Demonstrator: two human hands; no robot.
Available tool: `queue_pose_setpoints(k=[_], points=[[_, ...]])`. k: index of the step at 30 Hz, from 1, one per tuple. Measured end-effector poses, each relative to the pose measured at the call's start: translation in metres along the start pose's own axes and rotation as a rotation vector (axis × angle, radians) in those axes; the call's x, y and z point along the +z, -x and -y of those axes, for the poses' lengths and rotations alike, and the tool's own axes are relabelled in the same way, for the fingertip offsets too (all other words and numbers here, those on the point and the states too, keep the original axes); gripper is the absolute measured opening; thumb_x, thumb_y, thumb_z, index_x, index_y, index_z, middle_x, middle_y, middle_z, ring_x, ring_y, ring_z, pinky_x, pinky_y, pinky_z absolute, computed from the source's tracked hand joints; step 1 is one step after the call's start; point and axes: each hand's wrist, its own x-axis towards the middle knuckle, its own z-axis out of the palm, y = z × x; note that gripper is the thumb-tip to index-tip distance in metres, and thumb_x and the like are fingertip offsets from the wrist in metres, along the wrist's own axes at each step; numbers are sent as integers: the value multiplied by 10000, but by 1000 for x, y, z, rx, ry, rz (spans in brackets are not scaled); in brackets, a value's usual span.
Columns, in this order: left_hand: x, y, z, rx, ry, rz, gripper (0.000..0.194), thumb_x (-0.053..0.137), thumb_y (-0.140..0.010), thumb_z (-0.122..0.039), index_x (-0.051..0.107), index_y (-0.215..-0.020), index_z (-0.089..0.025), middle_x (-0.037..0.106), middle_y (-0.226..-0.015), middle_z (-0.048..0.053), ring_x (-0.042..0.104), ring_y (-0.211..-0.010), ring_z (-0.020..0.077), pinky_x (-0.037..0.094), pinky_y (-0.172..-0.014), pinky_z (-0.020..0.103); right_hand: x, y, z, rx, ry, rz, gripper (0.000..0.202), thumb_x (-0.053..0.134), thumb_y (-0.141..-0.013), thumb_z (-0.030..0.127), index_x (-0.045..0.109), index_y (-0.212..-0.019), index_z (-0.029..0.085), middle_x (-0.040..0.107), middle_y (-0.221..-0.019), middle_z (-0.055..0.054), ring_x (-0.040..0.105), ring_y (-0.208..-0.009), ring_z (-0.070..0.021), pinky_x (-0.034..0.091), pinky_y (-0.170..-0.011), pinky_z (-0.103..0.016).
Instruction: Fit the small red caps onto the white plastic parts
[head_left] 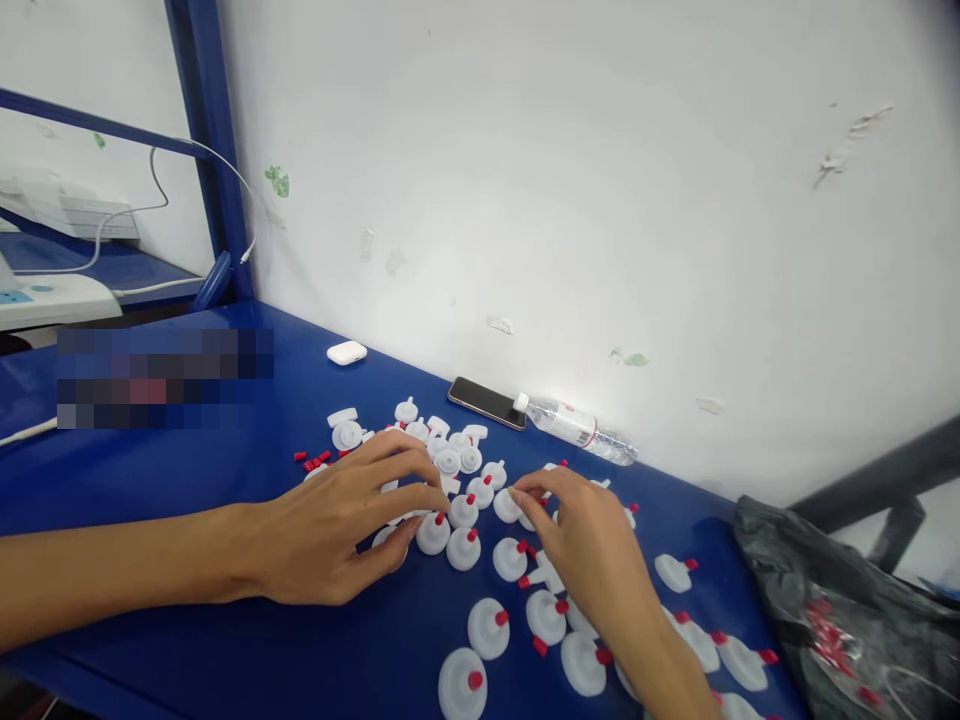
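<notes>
Many white round plastic caps with short spouts lie spread over the blue table; a number of them, such as one near the front (488, 629), carry a red tip on the spout. My left hand (352, 525) hovers low over the pile from the left, its fingers curved and apart near a red-tipped white cap (433, 534). My right hand (581, 520) is pinched, thumb against index finger, right at the edge of another white cap (507, 506); what lies between the fingertips is hidden. Loose red tips (312, 464) lie left of the pile, partly behind my left hand.
Along the wall lie a white earbud case (346, 353), a phone (487, 402) and a clear plastic bottle (577, 428). At right sits a dark plastic bag (847, 570) with red pieces in it. A blue frame post (214, 130) and a white power strip (60, 300) stand left.
</notes>
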Motion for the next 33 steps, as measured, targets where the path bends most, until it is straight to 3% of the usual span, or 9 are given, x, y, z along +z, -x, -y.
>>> queue_pose_setpoints(k=[3, 5, 9, 13, 16, 18, 20, 27, 33], points=[[-1, 0, -1, -2, -5, -5, 324, 515, -940, -55, 629, -1218, -177, 660, -1107, 89, 575, -1092, 215, 476, -1042, 408, -7, 3, 2, 11, -173, -91, 221, 642, -968, 438, 782, -901, 280, 736, -765, 9, 495, -490, -128, 383, -537, -300], [-3, 1, -3, 5, -14, -18, 363, 537, -951, -103, 599, -1304, -163, 665, -1149, 109, 590, -1106, 229, 490, -1044, 428, -10, 6, 7, 9, -357, -75, 225, 679, -936, 471, 792, -899, 280, 689, -666, 23, 400, -438, -103, 336, -476, -276], [-4, 2, -4, 57, -65, -69, 514, 630, -975, -257, 504, -1448, -100, 668, -1249, 159, 571, -1193, 268, 520, -1043, 432, -8, 14, 24, 11, -670, 128, 232, 754, -878, 475, 817, -903, 253, 550, -485, 53, 432, -394, -90, 325, -425, -236], [-2, 1, -3, 129, -58, -116, 411, 686, -952, -188, 590, -1344, -108, 730, -1129, 118, 600, -1119, 241, 539, -986, 379, -4, 17, 34, -25, -774, 255, 232, 778, -863, 469, 823, -899, 244, 644, -557, 36, 478, -403, -79, 341, -416, -219], [-1, 0, -2, 119, -72, -114, 322, 681, -948, -149, 633, -1265, -119, 738, -1101, 104, 613, -1073, 226, 524, -976, 372, -4, 15, 26, -111, -616, 111, 224, 691, -947, 441, 808, -954, 250, 732, -682, 12, 529, -466, -105, 409, -460, -240], [-2, -1, -1, 100, -87, -100, 294, 669, -957, -149, 641, -1249, -132, 733, -1101, 103, 622, -1059, 221, 512, -982, 378, -5, 11, 14, -212, -340, -78, 215, 615, -1006, 359, 796, -1023, 244, 784, -818, -17, 627, -602, -155, 480, -562, -282], [-2, -1, 0, 80, -85, -90, 285, 659, -963, -150, 640, -1247, -144, 729, -1100, 101, 630, -1053, 215, 507, -980, 374, -5, 6, 3, -286, -64, -158, 197, 601, -1016, 272, 788, -1067, 235, 805, -937, -42, 692, -807, -223, 519, -660, -333], [-1, -1, 0, 59, -67, -74, 275, 654, -958, -141, 642, -1232, -157, 726, -1118, 93, 624, -1068, 212, 496, -988, 371, 0, -4, -13, -384, 195, 114, 145, 703, -959, 173, 807, -993, 268, 808, -987, -20, 644, -1156, -293, 503, -976, -494], [0, 0, -1, 50, -64, -68, 268, 635, -967, -140, 642, -1233, -164, 727, -1117, 83, 623, -1069, 206, 489, -997, 370, 12, -5, -14, -397, 254, 176, 202, 673, -956, 76, 809, -964, 226, 804, -938, -42, 678, -1048, -256, 445, -1061, -531]])
